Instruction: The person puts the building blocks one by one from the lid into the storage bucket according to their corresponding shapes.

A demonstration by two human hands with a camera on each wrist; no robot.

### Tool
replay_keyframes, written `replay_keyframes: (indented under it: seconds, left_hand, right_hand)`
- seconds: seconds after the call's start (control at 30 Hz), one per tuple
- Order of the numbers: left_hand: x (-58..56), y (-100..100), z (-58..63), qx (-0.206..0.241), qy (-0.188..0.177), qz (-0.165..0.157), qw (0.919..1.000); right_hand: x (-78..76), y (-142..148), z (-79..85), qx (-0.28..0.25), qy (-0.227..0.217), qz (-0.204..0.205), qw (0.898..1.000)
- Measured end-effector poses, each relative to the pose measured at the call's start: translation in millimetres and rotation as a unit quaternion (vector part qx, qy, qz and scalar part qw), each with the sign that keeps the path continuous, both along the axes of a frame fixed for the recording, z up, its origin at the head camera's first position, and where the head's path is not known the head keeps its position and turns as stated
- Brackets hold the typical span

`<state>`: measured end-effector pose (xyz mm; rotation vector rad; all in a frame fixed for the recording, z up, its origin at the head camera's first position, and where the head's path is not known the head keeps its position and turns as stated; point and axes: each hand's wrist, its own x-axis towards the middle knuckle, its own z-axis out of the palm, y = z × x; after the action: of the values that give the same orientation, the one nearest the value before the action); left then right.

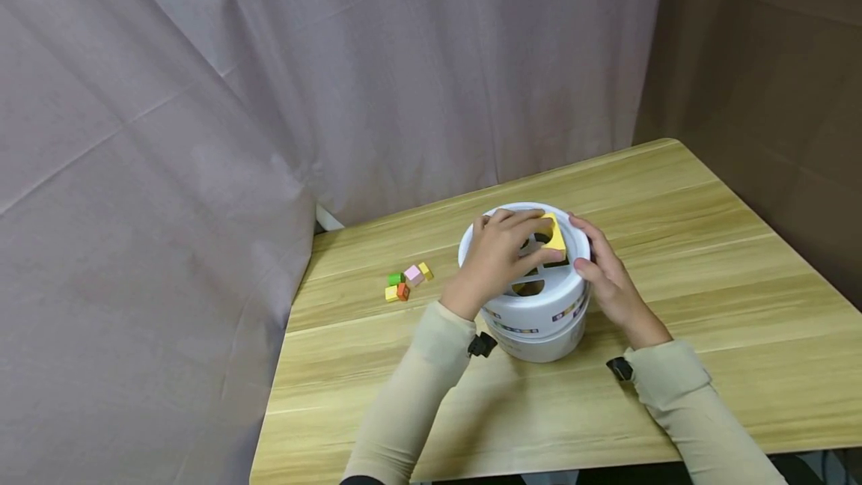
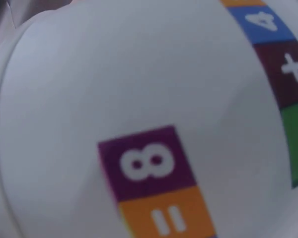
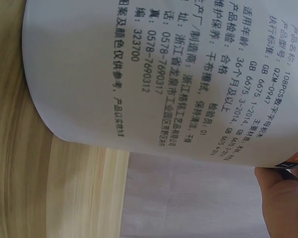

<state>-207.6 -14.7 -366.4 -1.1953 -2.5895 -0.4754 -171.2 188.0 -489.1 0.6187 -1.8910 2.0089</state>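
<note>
A white round bucket [image 1: 535,346] stands on the table, its lid [image 1: 539,292] cut with several holes. My left hand [image 1: 498,253] reaches over the lid and pinches a yellow block [image 1: 554,236] between thumb and fingers, at the lid's right side. My right hand [image 1: 606,275] grips the lid's right rim, thumb in front and fingers behind. The left wrist view is filled by the bucket's side [image 2: 89,89], with coloured number squares printed on it. In the right wrist view, printed Chinese text covers the bucket's wall [image 3: 79,89], and part of the right hand [image 3: 288,203] shows at the lower right.
Left of the bucket lies a small group of blocks: a green block [image 1: 396,278], a pink block [image 1: 414,275], an orange block [image 1: 402,291] and yellow ones. The wooden table [image 1: 673,305] ends at a grey curtain [image 1: 431,81] behind and to the left.
</note>
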Motion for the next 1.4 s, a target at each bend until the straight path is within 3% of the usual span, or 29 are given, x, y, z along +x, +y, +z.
replay_keyframes:
  seconds: [0.47,0.63,0.73,0.9,1.07,1.2,1.4]
  left_hand:
    - [1.5,1.3,-8.5,-0.045,-0.014,0.018,0.9987]
    - [2.6,-6.6,-7.7,-0.025,-0.03,0.024,0.9989]
    - [4.0,-16.0,-7.7,0.009,-0.028,0.022,0.9993]
    - [3.9,-49.6,-13.7,0.108,-0.024,0.027,0.9935]
    - [-9.1,-100.3,-27.4,0.179,-0.023,0.076,0.9806]
    - [-25.1,-143.9,-45.6,0.186,-0.026,0.138,0.9724]
    - [-42.5,-192.6,-81.1,0.15,-0.055,0.214,0.9637]
  right_hand:
    - [0.3,-3.7,0.5,-0.009,-0.001,0.004,1.0]
    - [1.6,-2.9,0.0,-0.009,-0.006,-0.005,1.0]
    - [2.0,-2.6,0.3,-0.008,-0.007,-0.014,1.0]
    - [3.2,-4.6,1.0,-0.024,0.001,-0.015,1.0]
    - [6.1,-5.7,1.7,-0.033,0.004,-0.018,0.999]
    - [8.9,-5.4,1.7,-0.036,0.002,-0.022,0.999]
    - [12.1,-4.6,1.5,-0.034,0.002,-0.023,0.999]
